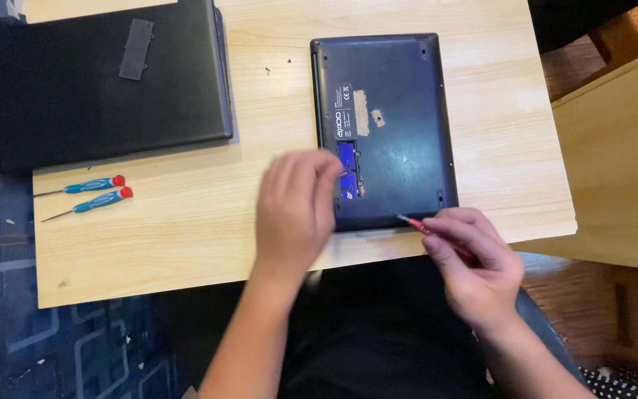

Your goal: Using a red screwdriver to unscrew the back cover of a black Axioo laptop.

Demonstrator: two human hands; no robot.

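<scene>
Left hand (295, 210): we see it blurred, fingers curled at the open blue slot (348, 171) of the small laptop (389, 125); grip unclear.
Right hand (474, 258): fingers closed round a red screwdriver (416, 224), tip at the laptop's near edge.
Laptop: bottom up, mid-table (186, 236).
Left side: two blue screwdrivers (86, 194) (red caps), a larger black laptop (105, 81).

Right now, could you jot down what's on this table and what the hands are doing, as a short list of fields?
Surface: light wooden table
Centre: small dark laptop lying bottom up, a small compartment open
Left hand: fingers at the open compartment, blurred
Right hand: holds a red-handled screwdriver, tip at the laptop's near edge
Spare tools: two blue screwdrivers with red caps, lying left
Top left: larger black laptop, a small cover panel on it
</scene>
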